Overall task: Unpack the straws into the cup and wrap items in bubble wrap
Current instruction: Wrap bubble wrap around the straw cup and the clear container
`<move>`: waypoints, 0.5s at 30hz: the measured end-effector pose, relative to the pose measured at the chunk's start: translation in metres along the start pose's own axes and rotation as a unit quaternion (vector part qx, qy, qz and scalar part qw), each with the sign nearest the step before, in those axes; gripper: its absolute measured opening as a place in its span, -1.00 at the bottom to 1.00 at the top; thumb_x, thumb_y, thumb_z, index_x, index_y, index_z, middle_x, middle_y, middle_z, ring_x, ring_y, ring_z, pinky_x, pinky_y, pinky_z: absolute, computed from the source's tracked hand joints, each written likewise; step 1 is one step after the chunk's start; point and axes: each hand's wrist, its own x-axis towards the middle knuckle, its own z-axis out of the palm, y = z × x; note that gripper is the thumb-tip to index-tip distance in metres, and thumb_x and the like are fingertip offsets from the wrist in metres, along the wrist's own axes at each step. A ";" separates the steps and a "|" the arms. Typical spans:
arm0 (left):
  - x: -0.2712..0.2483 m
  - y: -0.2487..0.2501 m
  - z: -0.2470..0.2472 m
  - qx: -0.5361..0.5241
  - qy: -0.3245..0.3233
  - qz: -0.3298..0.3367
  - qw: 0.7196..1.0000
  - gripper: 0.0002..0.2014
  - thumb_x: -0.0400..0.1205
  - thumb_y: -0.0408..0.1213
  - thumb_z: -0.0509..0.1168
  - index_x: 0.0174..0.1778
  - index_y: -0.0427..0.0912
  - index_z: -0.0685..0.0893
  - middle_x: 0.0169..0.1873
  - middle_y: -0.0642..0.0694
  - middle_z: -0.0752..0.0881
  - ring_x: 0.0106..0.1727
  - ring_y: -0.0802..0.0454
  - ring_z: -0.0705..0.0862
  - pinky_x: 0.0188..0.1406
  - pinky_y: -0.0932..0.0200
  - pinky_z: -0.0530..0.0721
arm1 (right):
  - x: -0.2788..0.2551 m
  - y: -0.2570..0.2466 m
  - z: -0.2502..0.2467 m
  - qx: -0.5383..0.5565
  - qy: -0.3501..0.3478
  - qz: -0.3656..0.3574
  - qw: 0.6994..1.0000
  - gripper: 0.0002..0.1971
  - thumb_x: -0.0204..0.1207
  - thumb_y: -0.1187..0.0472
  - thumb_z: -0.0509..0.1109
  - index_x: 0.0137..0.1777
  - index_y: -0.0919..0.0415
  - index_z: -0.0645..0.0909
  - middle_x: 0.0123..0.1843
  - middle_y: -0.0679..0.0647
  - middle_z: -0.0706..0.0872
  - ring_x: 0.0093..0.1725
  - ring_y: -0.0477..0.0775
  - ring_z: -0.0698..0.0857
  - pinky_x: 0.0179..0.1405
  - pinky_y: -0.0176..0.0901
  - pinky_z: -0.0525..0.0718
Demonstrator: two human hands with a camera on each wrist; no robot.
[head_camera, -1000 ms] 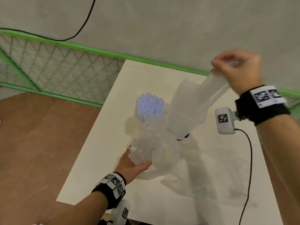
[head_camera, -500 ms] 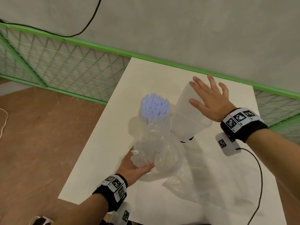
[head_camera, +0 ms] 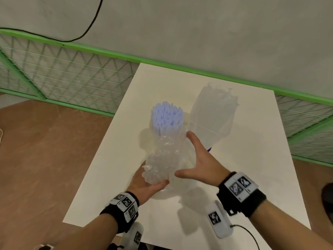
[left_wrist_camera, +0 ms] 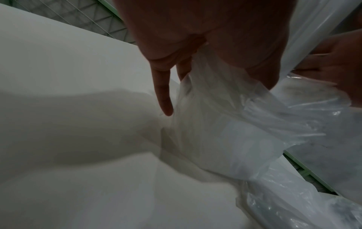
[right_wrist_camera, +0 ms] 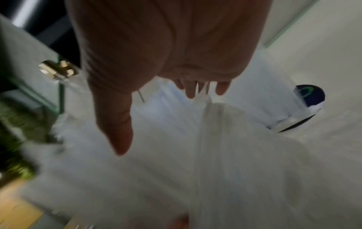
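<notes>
A bundle of pale blue straws (head_camera: 166, 118) stands upright in a cup hidden inside crumpled bubble wrap (head_camera: 162, 159) on the white table (head_camera: 252, 168). My left hand (head_camera: 153, 178) grips the wrapped cup at its base, thumb curled round the front. Flat against the wrap's right side is my right hand (head_camera: 185, 155), fingers straight and thumb spread. The empty clear straw bag (head_camera: 212, 116) lies on the table behind it. In the left wrist view, fingers (left_wrist_camera: 164, 99) reach behind the wrap (left_wrist_camera: 225, 124). The right wrist view shows straight fingertips (right_wrist_camera: 191, 93) and the bag's blue label (right_wrist_camera: 307, 96).
A green mesh fence (head_camera: 72, 78) runs along the table's far and right sides, below a grey wall with a black cable (head_camera: 90, 24). Brown floor (head_camera: 45, 159) lies past the table's left edge. Loose clear wrap (head_camera: 189, 197) trails toward the table's near edge.
My right hand let go of the raised empty bag and came down to the wrap's right side. The bag now lies on the table. The left hand kept its hold.
</notes>
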 end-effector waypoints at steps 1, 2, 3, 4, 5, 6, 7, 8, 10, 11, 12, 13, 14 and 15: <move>-0.001 0.000 0.000 -0.005 0.003 0.002 1.000 -0.41 0.39 -0.28 0.66 0.32 -0.10 0.64 0.05 0.06 0.83 0.05 0.27 0.79 -0.06 0.48 0.69 | 0.006 -0.002 -0.003 0.013 -0.012 0.004 1.000 0.14 0.17 -0.03 0.73 0.64 -0.17 0.05 0.58 -0.38 0.28 0.52 -0.44 0.28 0.45 -0.39 0.27; -0.001 0.001 -0.001 -0.007 0.005 0.004 1.000 -0.38 0.36 -0.30 0.67 0.33 -0.11 0.62 0.06 0.04 0.83 0.05 0.27 0.79 -0.02 0.43 0.72 | 0.010 -0.003 -0.005 0.027 -0.026 0.003 0.999 0.03 0.20 0.04 0.73 0.57 -0.24 0.14 0.49 -0.45 0.38 0.43 -0.52 0.36 0.37 -0.44 0.34; -0.002 0.003 -0.002 -0.007 0.005 0.009 1.000 -0.33 0.33 -0.31 0.69 0.35 -0.11 0.60 0.07 0.04 0.82 0.05 0.28 0.78 0.00 0.40 0.72 | 0.012 -0.005 -0.008 0.034 -0.037 0.003 0.999 -0.03 0.22 0.10 0.73 0.52 -0.29 0.20 0.40 -0.51 0.43 0.36 -0.59 0.39 0.31 -0.50 0.37; -0.004 0.005 -0.002 -0.009 0.001 0.014 1.000 -0.28 0.30 -0.32 0.70 0.37 -0.08 0.57 0.08 0.04 0.81 0.05 0.30 0.77 -0.03 0.44 0.71 | 0.014 -0.005 -0.010 0.034 -0.042 0.009 0.998 -0.05 0.23 0.14 0.73 0.50 -0.29 0.23 0.36 -0.51 0.45 0.34 -0.61 0.39 0.32 -0.51 0.36; -0.007 0.008 -0.003 -0.015 0.001 0.024 1.000 -0.22 0.28 -0.33 0.72 0.39 -0.02 0.53 0.11 0.05 0.79 0.06 0.34 0.75 -0.08 0.50 0.67 | 0.015 -0.005 -0.013 0.030 -0.045 0.017 0.998 -0.04 0.23 0.14 0.73 0.53 -0.26 0.24 0.37 -0.47 0.46 0.37 -0.57 0.38 0.38 -0.46 0.34; -0.009 0.010 -0.004 -0.018 0.005 0.039 0.999 -0.17 0.25 -0.34 0.73 0.39 0.09 0.49 0.14 0.08 0.75 0.09 0.39 0.72 -0.10 0.55 0.64 | 0.016 -0.005 -0.015 0.026 -0.051 0.023 0.998 0.00 0.21 0.14 0.74 0.57 -0.24 0.24 0.38 -0.40 0.47 0.42 -0.47 0.38 0.45 -0.37 0.32; -0.012 0.012 -0.005 -0.016 0.011 0.062 0.998 -0.13 0.23 -0.35 0.73 0.36 0.23 0.45 0.20 0.11 0.69 0.14 0.43 0.67 -0.07 0.57 0.61 | 0.016 -0.004 -0.017 0.022 -0.062 0.026 0.997 0.04 0.19 0.14 0.75 0.59 -0.26 0.21 0.39 -0.34 0.48 0.46 -0.38 0.39 0.50 -0.30 0.31; -0.015 0.015 -0.007 -0.005 0.017 0.092 0.996 -0.10 0.21 -0.33 0.74 0.31 0.38 0.42 0.26 0.15 0.62 0.22 0.42 0.62 0.01 0.55 0.59 | 0.017 -0.004 -0.017 0.016 -0.078 0.025 0.996 0.08 0.16 0.13 0.76 0.59 -0.31 0.19 0.39 -0.29 0.50 0.46 -0.31 0.41 0.53 -0.25 0.33; -0.019 0.018 -0.010 0.027 0.013 0.154 0.988 -0.06 0.18 -0.21 0.76 0.28 0.56 0.37 0.37 0.13 0.51 0.39 0.28 0.53 0.24 0.40 0.55 | 0.017 -0.005 -0.014 -0.014 -0.113 0.017 0.993 0.13 0.12 0.12 0.76 0.58 -0.40 0.14 0.35 -0.20 0.49 0.41 -0.22 0.49 0.51 -0.18 0.42; -0.020 0.019 -0.010 0.037 0.008 0.174 0.984 -0.05 0.17 -0.14 0.77 0.31 0.54 0.36 0.40 0.11 0.49 0.43 0.19 0.52 0.30 0.30 0.55 | 0.018 -0.006 -0.012 -0.037 -0.125 0.009 0.991 0.14 0.11 0.12 0.76 0.58 -0.43 0.13 0.31 -0.20 0.46 0.38 -0.20 0.49 0.49 -0.16 0.46; -0.020 0.019 -0.010 0.040 0.004 0.186 0.982 -0.03 0.15 -0.09 0.76 0.36 0.49 0.36 0.40 0.11 0.50 0.44 0.14 0.52 0.33 0.27 0.55 | 0.019 -0.007 -0.010 -0.061 -0.135 0.001 0.989 0.14 0.11 0.12 0.76 0.57 -0.45 0.13 0.27 -0.23 0.42 0.37 -0.19 0.46 0.46 -0.14 0.48; -0.020 0.019 -0.009 0.040 0.001 0.192 0.981 -0.02 0.13 -0.05 0.76 0.39 0.43 0.36 0.39 0.14 0.51 0.44 0.13 0.53 0.32 0.30 0.56 | 0.019 -0.009 -0.008 -0.084 -0.140 -0.007 0.987 0.13 0.09 0.09 0.76 0.56 -0.46 0.15 0.24 -0.26 0.37 0.38 -0.17 0.43 0.45 -0.12 0.49; -0.021 0.020 -0.008 0.042 0.001 0.194 0.980 0.01 0.11 -0.02 0.75 0.43 0.37 0.36 0.38 0.17 0.53 0.44 0.15 0.53 0.31 0.36 0.55 | 0.019 -0.010 -0.006 -0.102 -0.143 -0.016 0.984 0.11 0.07 0.06 0.76 0.55 -0.43 0.19 0.24 -0.26 0.34 0.40 -0.15 0.39 0.46 -0.09 0.49; -0.021 0.020 -0.006 0.044 0.005 0.194 0.980 0.03 0.10 -0.02 0.76 0.47 0.28 0.36 0.38 0.17 0.54 0.44 0.16 0.54 0.30 0.40 0.54 | 0.018 -0.010 -0.004 -0.117 -0.143 -0.027 0.982 0.08 0.04 0.01 0.75 0.54 -0.38 0.22 0.27 -0.27 0.30 0.43 -0.13 0.35 0.47 -0.06 0.47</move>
